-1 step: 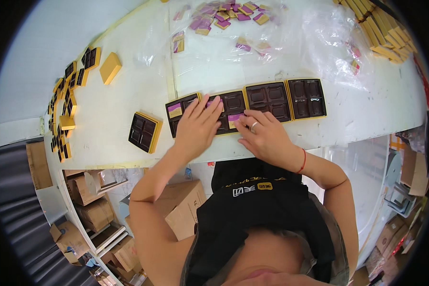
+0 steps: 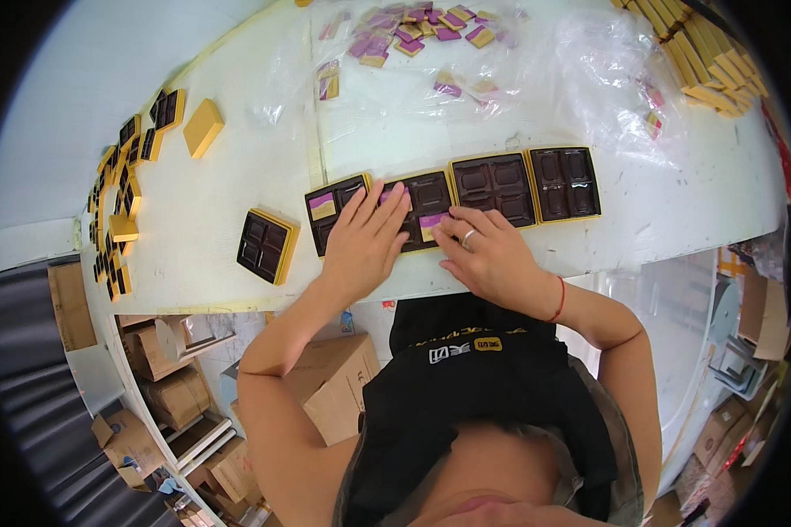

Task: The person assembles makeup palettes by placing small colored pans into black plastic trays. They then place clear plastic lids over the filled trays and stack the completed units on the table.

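Four-compartment dark brown trays in gold boxes stand in a row near the table's front edge. My left hand (image 2: 365, 235) lies flat with fingers outstretched across the leftmost box (image 2: 349, 188) and the second box (image 2: 429, 187). In the leftmost box, a purple-and-gold packet (image 2: 322, 206) fills one compartment. Another packet shows partly under my left fingertips. My right hand (image 2: 494, 249) has bent fingers on the edge of a small purple-and-gold packet (image 2: 431, 227) in the second box's near right compartment. The third box (image 2: 492, 187) and fourth box (image 2: 562, 183) have bare compartments.
A separate box (image 2: 267, 246) sits left of the row. Near a gold lid (image 2: 204, 128), many boxes (image 2: 125, 189) line the left edge. Loose packets (image 2: 409, 44) lie with clear plastic (image 2: 620, 79) at the back. Gold boxes (image 2: 707, 57) are stacked far right. Cartons (image 2: 338, 378) stand below the table.
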Available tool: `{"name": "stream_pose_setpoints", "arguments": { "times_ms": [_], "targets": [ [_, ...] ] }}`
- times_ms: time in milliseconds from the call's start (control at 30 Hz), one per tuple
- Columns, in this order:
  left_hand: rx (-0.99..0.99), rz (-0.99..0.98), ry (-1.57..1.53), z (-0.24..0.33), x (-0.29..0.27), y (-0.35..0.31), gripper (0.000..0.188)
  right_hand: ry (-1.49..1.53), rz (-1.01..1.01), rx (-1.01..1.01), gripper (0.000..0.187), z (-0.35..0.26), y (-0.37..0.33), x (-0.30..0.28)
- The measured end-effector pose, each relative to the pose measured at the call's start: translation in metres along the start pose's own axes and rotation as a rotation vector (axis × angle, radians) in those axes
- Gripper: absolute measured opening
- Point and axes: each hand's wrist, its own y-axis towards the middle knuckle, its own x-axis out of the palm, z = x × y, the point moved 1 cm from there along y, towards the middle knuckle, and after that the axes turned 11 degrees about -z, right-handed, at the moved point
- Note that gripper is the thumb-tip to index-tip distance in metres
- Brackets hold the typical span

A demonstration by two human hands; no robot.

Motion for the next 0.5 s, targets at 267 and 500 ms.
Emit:
{"name": "stream_pose_setpoints", "arguments": {
  "times_ms": [267,500],
  "targets": [
    [-0.150,0.248,-0.375,-0.061,-0.027,0.077,0.024,0.186,0.264,0.018,0.016,0.094,0.113,-0.053],
    [-0.488,0.224,-0.163,-0.161,0.004,0.211,0.037,0.043,0.012,0.550,0.025,0.213,0.218,-0.015]
  ]
}}
